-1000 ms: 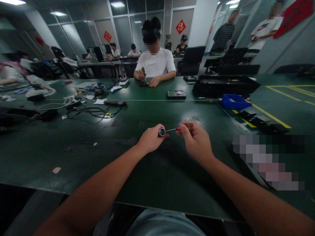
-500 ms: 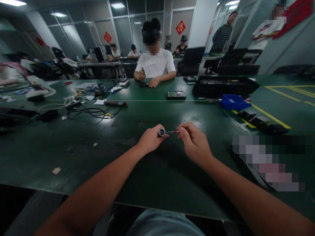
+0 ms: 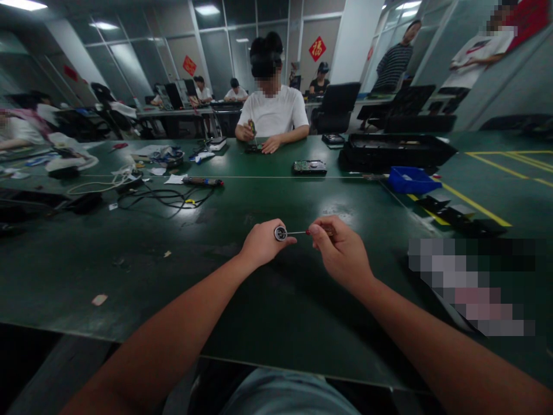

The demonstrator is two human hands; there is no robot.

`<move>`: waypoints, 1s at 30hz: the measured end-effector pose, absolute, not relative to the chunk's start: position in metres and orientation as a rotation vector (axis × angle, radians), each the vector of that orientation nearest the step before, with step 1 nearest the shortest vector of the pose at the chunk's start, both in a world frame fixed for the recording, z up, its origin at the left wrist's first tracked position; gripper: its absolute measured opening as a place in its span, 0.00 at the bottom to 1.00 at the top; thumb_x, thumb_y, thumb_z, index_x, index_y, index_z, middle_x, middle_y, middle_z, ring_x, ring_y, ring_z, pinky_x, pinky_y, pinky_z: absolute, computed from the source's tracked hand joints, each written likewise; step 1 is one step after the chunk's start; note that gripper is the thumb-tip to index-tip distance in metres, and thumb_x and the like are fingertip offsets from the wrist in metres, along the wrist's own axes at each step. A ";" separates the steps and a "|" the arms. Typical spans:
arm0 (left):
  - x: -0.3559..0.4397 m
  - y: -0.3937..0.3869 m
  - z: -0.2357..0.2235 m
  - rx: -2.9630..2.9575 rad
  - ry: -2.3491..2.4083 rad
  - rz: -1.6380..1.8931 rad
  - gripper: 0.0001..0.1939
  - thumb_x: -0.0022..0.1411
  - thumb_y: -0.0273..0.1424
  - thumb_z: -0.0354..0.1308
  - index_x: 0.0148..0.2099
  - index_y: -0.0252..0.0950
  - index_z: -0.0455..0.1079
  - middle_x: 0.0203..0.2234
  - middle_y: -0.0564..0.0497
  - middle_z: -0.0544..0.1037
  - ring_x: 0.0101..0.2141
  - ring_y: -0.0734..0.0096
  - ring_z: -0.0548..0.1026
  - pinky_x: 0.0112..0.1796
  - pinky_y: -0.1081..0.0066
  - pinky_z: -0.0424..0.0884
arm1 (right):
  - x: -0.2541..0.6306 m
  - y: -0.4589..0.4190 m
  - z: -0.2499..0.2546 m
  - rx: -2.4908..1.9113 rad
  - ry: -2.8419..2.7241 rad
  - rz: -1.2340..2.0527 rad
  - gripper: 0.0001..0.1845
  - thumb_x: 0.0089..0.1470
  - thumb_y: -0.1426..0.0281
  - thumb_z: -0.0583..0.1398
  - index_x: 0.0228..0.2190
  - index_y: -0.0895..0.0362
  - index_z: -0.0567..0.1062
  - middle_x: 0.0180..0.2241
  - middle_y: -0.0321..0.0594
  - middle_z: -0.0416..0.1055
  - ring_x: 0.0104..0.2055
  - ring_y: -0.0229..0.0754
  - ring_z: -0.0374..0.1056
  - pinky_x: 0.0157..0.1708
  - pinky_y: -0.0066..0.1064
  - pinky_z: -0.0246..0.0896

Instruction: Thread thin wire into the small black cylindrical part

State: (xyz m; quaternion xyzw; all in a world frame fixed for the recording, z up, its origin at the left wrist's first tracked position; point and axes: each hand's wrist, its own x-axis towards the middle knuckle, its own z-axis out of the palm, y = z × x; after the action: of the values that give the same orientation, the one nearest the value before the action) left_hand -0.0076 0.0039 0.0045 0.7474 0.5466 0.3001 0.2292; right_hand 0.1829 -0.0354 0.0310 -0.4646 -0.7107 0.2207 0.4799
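A person holds two small items in bare hands above a glossy green work surface [image 3: 224, 300], a little way in from its near edge. The left hand [image 3: 262, 245] is closed around a small black round object with a silver-rimmed end [image 3: 280, 234], its thumb reaching out to the right below the rim. That end faces back toward the person and the near edge; the rest is hidden in the fist, so the object's full length cannot be told. The right hand [image 3: 341, 248] grips a slim screwdriver with a thin metal shaft, a red collar and a brownish handle [image 3: 297, 233], the handle held between thumb and curled fingers. The screwdriver's long axis lies almost level, running side to side, with the shaft pointing left to the rimmed end. Whether its tip touches the inside is too small to tell.

Toward the far edge lies a rectangular metal device with a green circuit board [image 3: 309, 167]. To its right, a blue plastic tray [image 3: 412, 180] sits in front of a long black tray [image 3: 397, 153]. On the left, a dark pen-shaped tool with a red tip [image 3: 202, 181] rests near loops of black cable [image 3: 164, 203]. At the far edge sits a co-worker in a white T-shirt [image 3: 276, 109].
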 end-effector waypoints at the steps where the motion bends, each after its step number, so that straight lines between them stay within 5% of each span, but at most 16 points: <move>1: -0.008 0.004 0.004 2.060 1.504 0.824 0.16 0.56 0.45 0.64 0.32 0.38 0.67 0.25 0.54 0.74 0.21 0.76 0.69 0.23 0.74 0.56 | 0.183 -0.036 0.031 -1.129 -1.743 0.535 0.10 0.63 0.61 0.56 0.36 0.54 0.71 0.24 0.33 0.68 0.26 0.37 0.67 0.27 0.30 0.59; 13: -0.007 0.005 0.001 2.110 1.513 0.806 0.12 0.61 0.41 0.60 0.34 0.38 0.67 0.26 0.55 0.74 0.23 0.75 0.69 0.25 0.73 0.56 | 0.181 -0.036 0.028 -1.054 -1.596 0.666 0.10 0.63 0.62 0.56 0.43 0.54 0.70 0.33 0.38 0.73 0.35 0.41 0.72 0.36 0.35 0.66; 23: -0.005 0.003 0.008 2.305 1.667 0.659 0.08 0.63 0.39 0.57 0.40 0.41 0.70 0.29 0.52 0.77 0.29 0.67 0.73 0.28 0.70 0.58 | 0.187 -0.008 0.018 -1.040 -1.165 1.056 0.15 0.59 0.56 0.58 0.32 0.56 0.72 0.28 0.36 0.69 0.28 0.38 0.68 0.32 0.35 0.70; 30: -0.007 0.005 0.008 2.219 1.626 0.714 0.06 0.62 0.36 0.59 0.40 0.40 0.69 0.30 0.52 0.78 0.30 0.68 0.74 0.29 0.71 0.60 | 0.188 -0.014 0.020 -1.034 -1.347 0.819 0.14 0.61 0.57 0.57 0.36 0.55 0.72 0.31 0.39 0.72 0.31 0.39 0.70 0.36 0.36 0.69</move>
State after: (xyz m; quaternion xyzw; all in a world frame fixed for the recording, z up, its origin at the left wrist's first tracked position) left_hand -0.0068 0.0045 0.0076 0.7720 0.5657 0.2485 0.1492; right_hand 0.1878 -0.0144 0.0198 -0.4437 -0.5781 0.3515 0.5877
